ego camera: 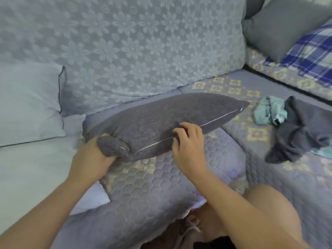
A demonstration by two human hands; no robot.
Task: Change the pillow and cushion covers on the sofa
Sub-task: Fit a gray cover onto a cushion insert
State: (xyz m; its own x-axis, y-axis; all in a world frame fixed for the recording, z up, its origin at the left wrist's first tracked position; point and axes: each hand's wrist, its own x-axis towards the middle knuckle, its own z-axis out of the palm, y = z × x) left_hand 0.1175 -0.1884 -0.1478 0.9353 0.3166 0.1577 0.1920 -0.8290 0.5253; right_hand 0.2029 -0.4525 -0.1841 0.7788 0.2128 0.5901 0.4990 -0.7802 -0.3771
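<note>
Grey fleece covers the cushion (pixel 161 121), which lies lengthwise on the sofa seat (pixel 161 180) in the head view, just in front of the floral backrest (pixel 125 47). Its zip (pixel 179 136) runs along the near edge and faces the camera, a pale line from the left corner to the right tip. The left hand (pixel 91 157) grips the cushion's left corner, with the fingers curled round a bunched fold of fleece. The right hand (pixel 188 141) rests on the zip line near its middle, with the fingers (pixel 181 131) bent and drawn together on the seam; whether they pinch the zip pull cannot be told. The seat is spread with a quilted lilac pad bearing yellow motifs. A pale blue pillow (pixel 28 103) leans against the backrest at the left, just beside the cushion's left end. On the seat to the right, well apart from the cushion, lie a crumpled teal cloth (pixel 269 112) and a loose dark grey cover (pixel 301 133), touching each other. A second grey cushion (pixel 282 27) and a blue plaid cloth (pixel 310 53) sit on the far right section. The person's bare knee (pixel 269 203) shows at the lower right.
</note>
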